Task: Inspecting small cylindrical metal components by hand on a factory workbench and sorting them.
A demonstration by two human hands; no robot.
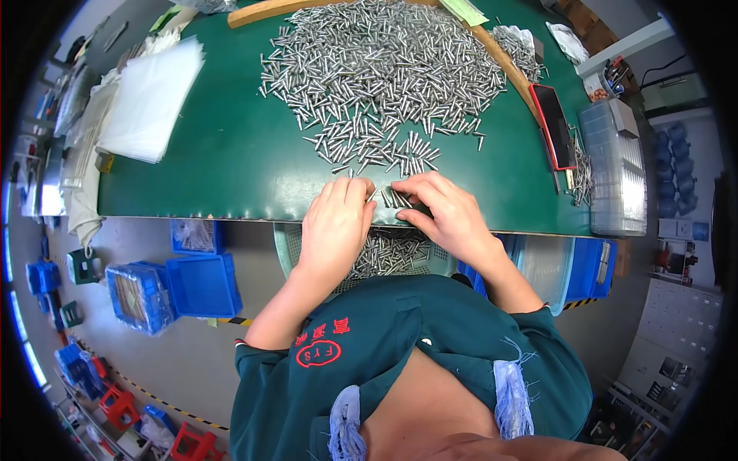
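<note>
Between left hand (336, 217) and right hand (450, 213), slim silvery metal pins (397, 200) ran roughly fore-and-aft, nearer the right. Neither grip's closure showed clearly.

The camera sits up on a person's head and looks down past the green shirt (469, 338), which is very near. The left hand (337, 215) and right hand (452, 213) are farther off, in the middle. The view is very wide, so the table (223, 173) bends and the picture's corners go round and black.
</note>
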